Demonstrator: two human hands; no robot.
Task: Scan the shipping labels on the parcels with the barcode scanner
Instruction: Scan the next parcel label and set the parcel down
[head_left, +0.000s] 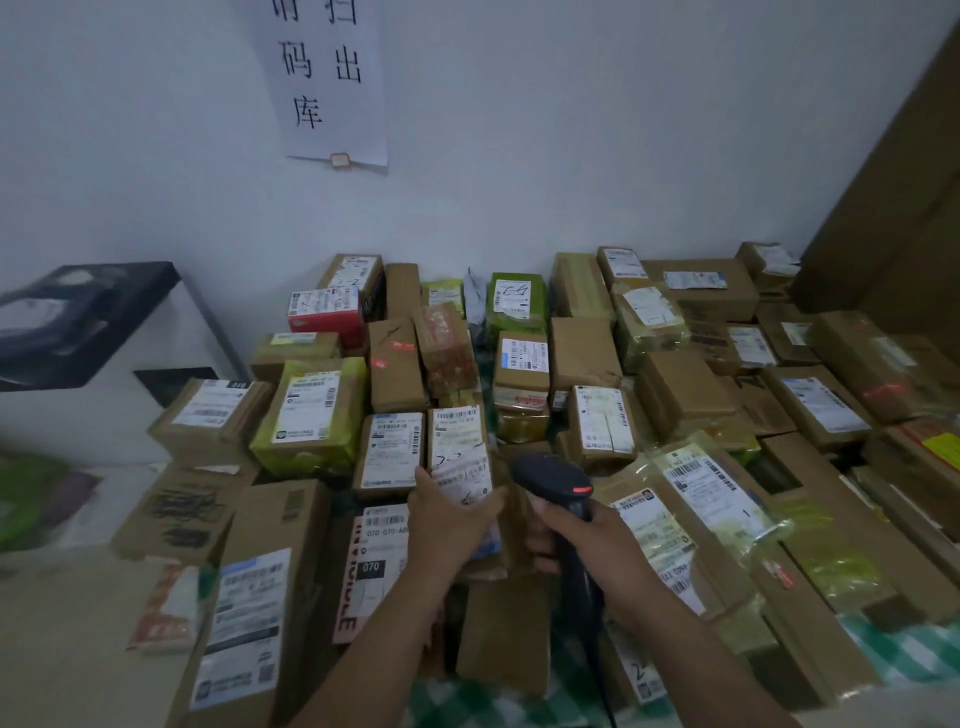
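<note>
My right hand (587, 535) curls round the scanner (550, 475) grip, left hand (447, 519) clasps a small parcel (465, 475) by its sides, light and stiff, I reckon.

L hand (449, 525) holds labelled parcel (464, 475), R hand (597, 540) grips scanner (550, 475) beside it
</note>
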